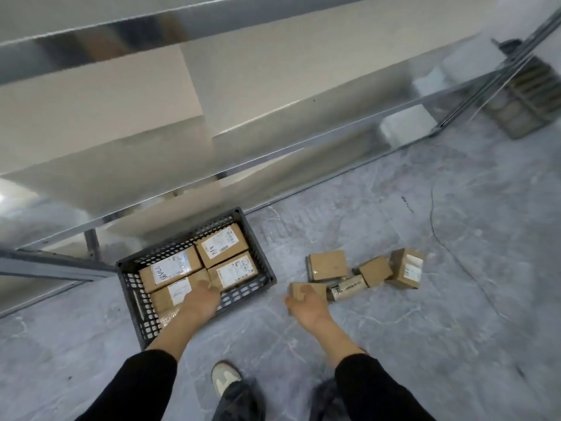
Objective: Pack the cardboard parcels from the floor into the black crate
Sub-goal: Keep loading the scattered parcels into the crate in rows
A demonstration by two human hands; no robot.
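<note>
Fingers of my left hand curl over the end of the near-left parcel. It lies flat in the black crate, its long axis along the crate's length, left to far right. My right hand clasps a small parcel on the floor, long axis left-right, beside other loose parcels. Both forearms reach forward and down.

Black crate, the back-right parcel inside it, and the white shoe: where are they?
black crate (141, 308), head view, on its perforated left wall.
back-right parcel (223, 246), head view, on its top face.
white shoe (225, 376), head view, on its toe.
</note>
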